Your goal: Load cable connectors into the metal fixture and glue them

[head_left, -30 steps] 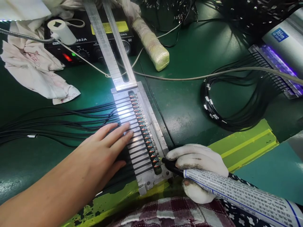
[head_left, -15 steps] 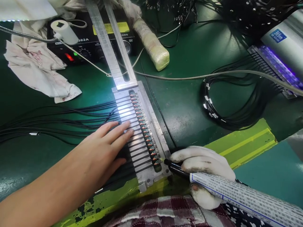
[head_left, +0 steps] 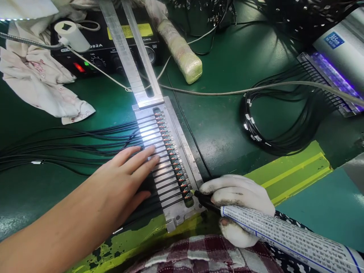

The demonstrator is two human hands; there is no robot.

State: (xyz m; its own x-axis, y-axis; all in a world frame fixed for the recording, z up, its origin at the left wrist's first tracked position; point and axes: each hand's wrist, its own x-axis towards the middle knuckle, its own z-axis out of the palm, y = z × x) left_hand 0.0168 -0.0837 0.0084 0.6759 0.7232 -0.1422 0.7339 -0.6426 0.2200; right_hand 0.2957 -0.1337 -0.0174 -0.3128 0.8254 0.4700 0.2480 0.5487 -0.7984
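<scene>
A metal fixture (head_left: 186,151) lies at the centre, with a row of black cables (head_left: 113,129) crossing it from the left; their wired ends show in its long slot. My bare left hand (head_left: 127,170) rests flat over the cables and the fixture's left edge, fingers spread, holding nothing. In a white glove, my right hand (head_left: 241,199) is closed around a printed tube (head_left: 273,231) with a black nozzle (head_left: 207,201). The nozzle's yellowish tip is at the lowest cable ends in the slot.
A black control box (head_left: 99,57) and a white cloth (head_left: 42,83) sit at the back left. A wrapped bar (head_left: 182,53) lies behind the fixture. Coiled black cables (head_left: 250,121) and a silver lamp housing (head_left: 347,38) with violet light are at the right.
My right hand has moved slightly left with the tube, bringing the nozzle tip closer to the lowest cable ends. My left hand stays on the cables. The view has shifted slightly.
</scene>
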